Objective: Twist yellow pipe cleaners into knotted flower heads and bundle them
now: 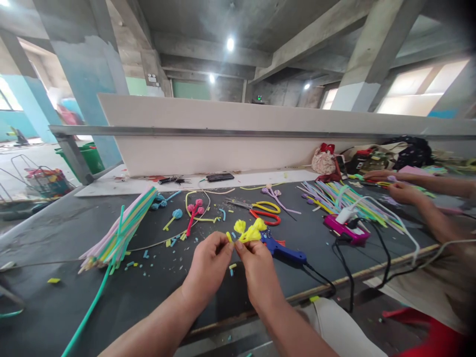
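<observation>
My left hand (pixel 208 263) is closed in a pinch at the table's front, with a short yellow piece (pixel 229 237) at its fingertips. Close beside it, my right hand (pixel 259 267) pinches a yellow pipe-cleaner flower sprig (pixel 253 232) with fluffy rounded heads. The two hands nearly touch. Just behind my right hand lies a blue glue gun (pixel 286 252), its nozzle end partly hidden by the yellow sprig. Scissors (pixel 266 206) with yellow and red handles lie beyond it. A pink sprig (pixel 194 210) and a blue-headed sprig (pixel 177 214) are on the dark table (pixel 156 307).
Bundles of pastel stems lie at left (pixel 122 230) and right (pixel 347 203). A magenta power strip (pixel 347 230) trails cables over the front edge. A phone (pixel 220 177) rests by the white partition (pixel 223 153). Another person's hands (pixel 403 191) work at far right. Small offcuts litter the tabletop.
</observation>
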Demonstrator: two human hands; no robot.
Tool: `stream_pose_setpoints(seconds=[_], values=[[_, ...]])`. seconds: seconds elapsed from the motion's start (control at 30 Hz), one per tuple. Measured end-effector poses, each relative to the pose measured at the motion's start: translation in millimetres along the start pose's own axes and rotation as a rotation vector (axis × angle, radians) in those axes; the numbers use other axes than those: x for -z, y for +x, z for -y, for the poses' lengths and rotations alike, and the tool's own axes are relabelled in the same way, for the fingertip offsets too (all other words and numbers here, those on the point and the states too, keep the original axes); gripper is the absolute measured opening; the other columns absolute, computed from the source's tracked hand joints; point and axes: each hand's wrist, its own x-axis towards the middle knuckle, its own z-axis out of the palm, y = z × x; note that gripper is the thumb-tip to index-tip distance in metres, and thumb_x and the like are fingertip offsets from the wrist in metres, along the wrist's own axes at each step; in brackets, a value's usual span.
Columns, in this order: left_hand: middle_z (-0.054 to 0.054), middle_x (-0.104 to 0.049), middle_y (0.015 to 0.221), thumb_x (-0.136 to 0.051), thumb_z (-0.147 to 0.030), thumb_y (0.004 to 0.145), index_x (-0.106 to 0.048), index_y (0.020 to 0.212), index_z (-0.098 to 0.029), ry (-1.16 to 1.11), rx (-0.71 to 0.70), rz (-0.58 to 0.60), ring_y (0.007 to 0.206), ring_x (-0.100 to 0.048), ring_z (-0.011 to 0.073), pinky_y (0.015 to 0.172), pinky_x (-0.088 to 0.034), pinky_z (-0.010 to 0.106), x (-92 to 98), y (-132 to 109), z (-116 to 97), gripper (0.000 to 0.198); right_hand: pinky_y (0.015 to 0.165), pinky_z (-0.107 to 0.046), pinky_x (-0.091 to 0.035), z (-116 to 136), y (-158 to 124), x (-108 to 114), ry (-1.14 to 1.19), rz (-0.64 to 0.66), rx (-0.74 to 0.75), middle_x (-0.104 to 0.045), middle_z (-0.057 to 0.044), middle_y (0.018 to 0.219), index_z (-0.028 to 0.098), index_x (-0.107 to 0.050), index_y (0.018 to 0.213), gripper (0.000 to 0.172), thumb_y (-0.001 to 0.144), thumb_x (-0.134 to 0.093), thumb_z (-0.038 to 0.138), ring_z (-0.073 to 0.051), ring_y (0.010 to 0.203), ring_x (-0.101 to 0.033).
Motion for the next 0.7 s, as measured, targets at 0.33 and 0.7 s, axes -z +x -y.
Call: stream_pose_setpoints(seconds=[0.33, 0.7], values=[[-0.001, -0.051, 0.051, -0.064, -0.017, 0.065, -0.052, 0.062, -0.013, -0.917, 0.644, 0.341, 0.041, -0.044, 0.0069, 0.038, -0.034, 0.018, 16.4, 10, 0, 0.013, 0.066, -0.031, -0.040, -4, 10, 18, -0.528, 0.124, 0.482, -0.059, -0.003, 0.071, 0.019, -0.059, 0.070, 0.011, 0.077, -0.055, 0.027, -0.019, 0.068, -0.053], [0.002, -0.059, 0.065, -0.068, -0.027, 0.071, -0.055, 0.070, -0.014, -0.928, 0.508, 0.442, 0.048, -0.054, 0.0097, 0.046, -0.047, 0.022, 24.1, 9, -5, 0.019, 0.064, -0.028, -0.043, 6, 19, 20, -0.350, 0.283, 0.499, -0.059, 0.000, 0.068, 0.020, -0.060, 0.074, 0.013, 0.083, -0.056, 0.029, -0.016, 0.065, -0.054]])
